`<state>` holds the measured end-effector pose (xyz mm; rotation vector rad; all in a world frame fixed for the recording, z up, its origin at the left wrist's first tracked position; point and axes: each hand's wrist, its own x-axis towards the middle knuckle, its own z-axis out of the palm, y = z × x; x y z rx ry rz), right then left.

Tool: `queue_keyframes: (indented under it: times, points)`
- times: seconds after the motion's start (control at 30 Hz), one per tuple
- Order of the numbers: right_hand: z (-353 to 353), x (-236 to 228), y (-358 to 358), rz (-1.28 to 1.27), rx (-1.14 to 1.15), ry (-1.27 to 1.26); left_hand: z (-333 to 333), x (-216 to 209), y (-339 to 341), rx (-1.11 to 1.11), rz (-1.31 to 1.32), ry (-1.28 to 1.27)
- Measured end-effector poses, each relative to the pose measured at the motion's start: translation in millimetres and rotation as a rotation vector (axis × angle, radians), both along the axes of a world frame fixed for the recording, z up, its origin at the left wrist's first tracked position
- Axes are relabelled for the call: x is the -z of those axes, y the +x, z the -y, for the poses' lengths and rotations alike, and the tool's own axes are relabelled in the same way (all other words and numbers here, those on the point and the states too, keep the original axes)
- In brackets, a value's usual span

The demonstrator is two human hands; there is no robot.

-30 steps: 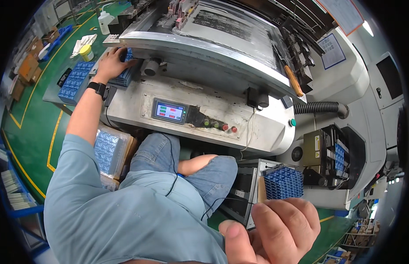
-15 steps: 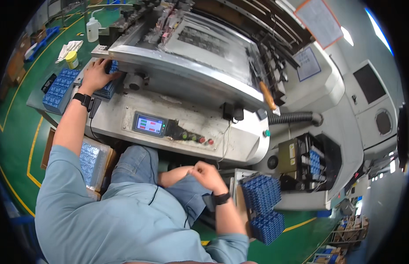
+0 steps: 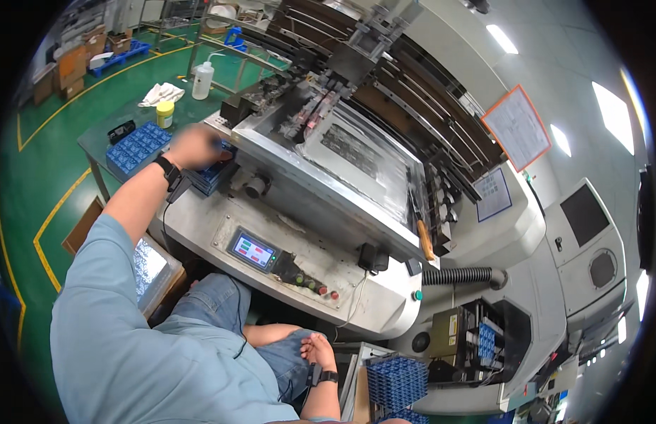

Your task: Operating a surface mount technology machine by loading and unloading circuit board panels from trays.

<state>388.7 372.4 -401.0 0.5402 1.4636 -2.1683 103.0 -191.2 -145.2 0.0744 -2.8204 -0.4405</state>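
My left hand [image 3: 193, 146] reaches over a stack of blue patterned panels [image 3: 213, 180] at the left front corner of a printing machine. Its fingertips lie at the top of the stack, but blur hides how they are set. Just left of that hand, more blue panels [image 3: 136, 147] lie on a green table. My right hand [image 3: 318, 348] is low by my jeans leg, with nothing in it and its fingers loosely curled and slightly apart. A black band is on each wrist.
The machine's metal-framed screen [image 3: 356, 152] spans the middle, with an orange-handled spatula [image 3: 424, 239] at its right. Below sits a control panel display [image 3: 251, 249]. A squeeze bottle [image 3: 203, 80], yellow jar [image 3: 164, 114] and white cloth [image 3: 161, 95] stand left. Blue stacked panels [image 3: 397, 381] are near my right arm.
The head view has turned, showing more of the machine's top. My left hand stays at the blue stack. My right hand has dropped lower toward my leg and its fingers have loosened.
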Motion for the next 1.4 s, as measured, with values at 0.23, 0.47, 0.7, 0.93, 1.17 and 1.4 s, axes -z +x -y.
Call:
queue_keyframes:
  times: [0.23, 0.47, 0.7, 0.93, 1.17, 1.4]
  points:
    - [-1.2, 1.2, 7.1, -0.029, 0.039, -0.046, 33.4, 16.3, 6.2, -0.065, -0.084, -0.192]
    - [-3.0, 3.7, 4.5, -0.036, 0.087, -0.107, 70.1, 5.6, 17.8, -0.235, 0.206, 0.069]
    - [-0.2, -2.4, 2.6, -0.028, 0.090, -0.053, 87.9, -3.4, 5.0, -0.026, -0.300, 0.579]
    - [13.7, -15.9, -5.9, 0.044, -0.013, 0.110, 33.1, 37.1, 36.3, 0.176, -0.288, 0.740]
    - [50.8, -103.3, -45.1, -0.185, -0.423, 0.750, 26.2, 51.3, 20.0, 0.093, -0.458, 0.477]
    - [125.0, -284.7, -79.7, -0.724, -0.543, 1.241, 18.1, 56.5, 30.6, 0.110, -0.529, 0.383]
